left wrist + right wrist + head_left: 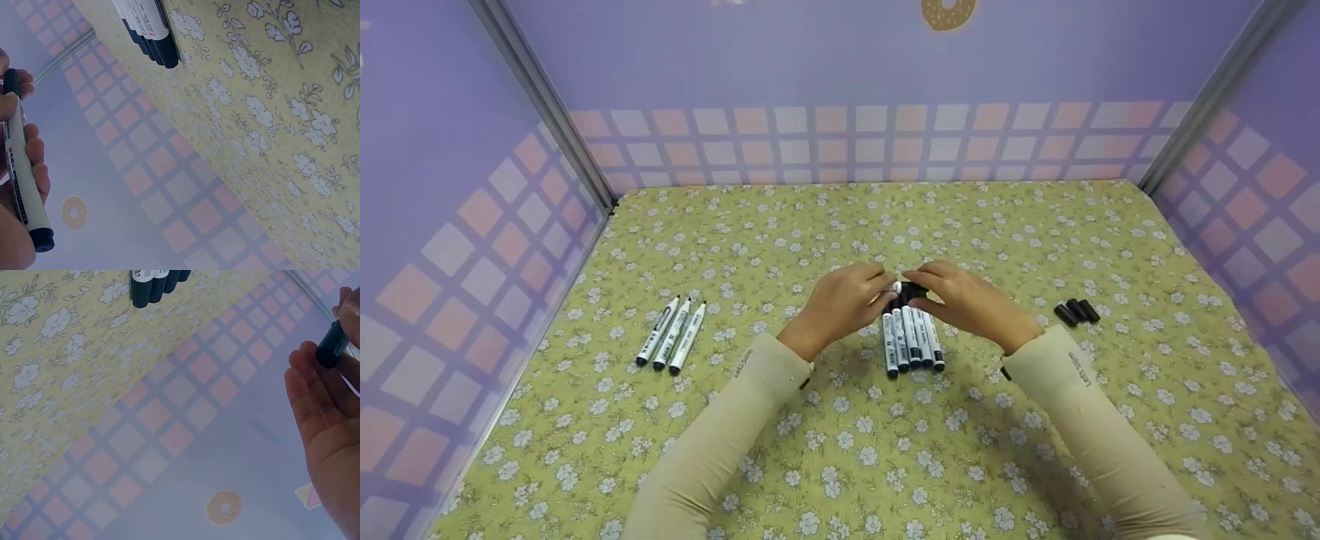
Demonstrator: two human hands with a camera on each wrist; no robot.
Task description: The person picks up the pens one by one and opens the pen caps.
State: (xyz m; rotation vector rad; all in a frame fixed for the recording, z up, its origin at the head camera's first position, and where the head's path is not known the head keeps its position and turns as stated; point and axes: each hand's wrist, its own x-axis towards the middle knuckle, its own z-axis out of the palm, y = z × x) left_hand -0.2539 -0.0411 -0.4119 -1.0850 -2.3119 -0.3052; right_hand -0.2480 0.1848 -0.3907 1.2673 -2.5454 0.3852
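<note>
My left hand (847, 300) grips a white marker (23, 163) by its barrel, fingers curled round it, with the black end plug pointing away from the other hand. At the marker's opposite end, my right hand (964, 304) pinches the black cap (332, 344) between thumb and fingers. Whether the cap sits fully on the barrel cannot be made out. Just below both hands in the head view, several white markers (913, 341) lie side by side on the cloth. Their black caps point away from me, partly hidden by the hands.
Three uncapped markers (669, 335) lie at the left, tips pointing away. Three loose black caps (1078, 311) lie together at the right. A yellow flowered cloth (840, 465) covers the table, with purple checked walls (855, 67) at the back and both sides.
</note>
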